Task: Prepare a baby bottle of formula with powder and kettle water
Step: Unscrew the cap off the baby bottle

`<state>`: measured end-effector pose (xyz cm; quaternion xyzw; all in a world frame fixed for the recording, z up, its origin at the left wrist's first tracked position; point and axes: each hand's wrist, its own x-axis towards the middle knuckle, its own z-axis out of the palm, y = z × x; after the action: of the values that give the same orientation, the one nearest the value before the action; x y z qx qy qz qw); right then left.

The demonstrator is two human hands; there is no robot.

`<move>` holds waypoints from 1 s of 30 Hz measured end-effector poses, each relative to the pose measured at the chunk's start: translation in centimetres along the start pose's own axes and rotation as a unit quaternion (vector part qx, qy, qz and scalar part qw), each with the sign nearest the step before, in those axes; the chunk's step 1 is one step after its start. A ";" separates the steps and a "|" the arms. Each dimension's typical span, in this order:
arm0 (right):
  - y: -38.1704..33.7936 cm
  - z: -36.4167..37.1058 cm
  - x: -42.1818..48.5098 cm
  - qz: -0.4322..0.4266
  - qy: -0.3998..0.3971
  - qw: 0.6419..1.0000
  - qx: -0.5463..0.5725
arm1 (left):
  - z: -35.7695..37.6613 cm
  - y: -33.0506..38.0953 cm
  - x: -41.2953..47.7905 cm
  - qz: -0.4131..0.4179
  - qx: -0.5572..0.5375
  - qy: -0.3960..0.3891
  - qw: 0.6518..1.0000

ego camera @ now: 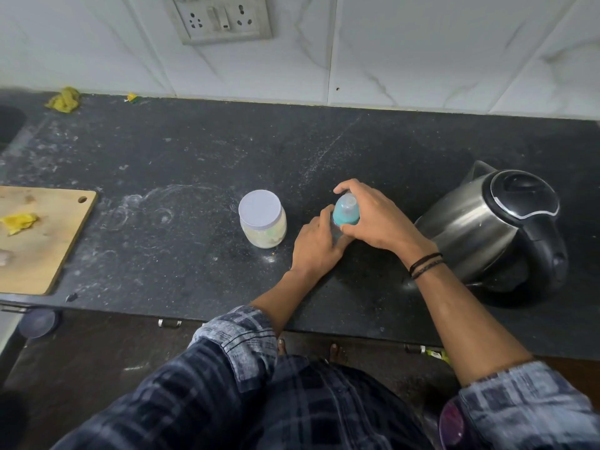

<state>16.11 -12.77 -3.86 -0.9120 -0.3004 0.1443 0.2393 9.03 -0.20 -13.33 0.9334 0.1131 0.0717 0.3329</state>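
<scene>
A baby bottle (346,212) with a teal collar and a clear cap stands upright on the black counter (194,164). My left hand (316,243) grips the bottle's body from the left. My right hand (373,219) curls round the teal collar and cap from above and the right. A clear jar of pale powder (263,219) with a white lid on stands just left of the bottle. The steel kettle (496,228) with its black lid down stands to the right, close to my right wrist.
A wooden cutting board (42,238) with a yellow scrap lies at the left edge. A yellow cloth (65,99) sits at the back left by the wall. A socket plate (220,17) is on the tiled wall. White powder smears mark the counter.
</scene>
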 end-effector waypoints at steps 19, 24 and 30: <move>-0.4 0.6 -0.3 0.001 0.024 1.000 -0.015 | -0.2 -0.1 -0.1 0.020 0.005 0.011 1.000; -0.3 0.7 -0.5 0.004 0.043 0.999 -0.002 | -0.2 -0.2 0.0 0.019 0.007 0.012 1.000; -0.6 0.4 -0.4 0.004 0.033 0.999 0.024 | -0.1 -0.3 0.0 0.033 0.009 0.015 0.999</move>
<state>15.30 -12.46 -3.82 -0.9114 -0.2849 0.1223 0.2705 8.97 0.10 -13.43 0.9383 0.0878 0.0960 0.3206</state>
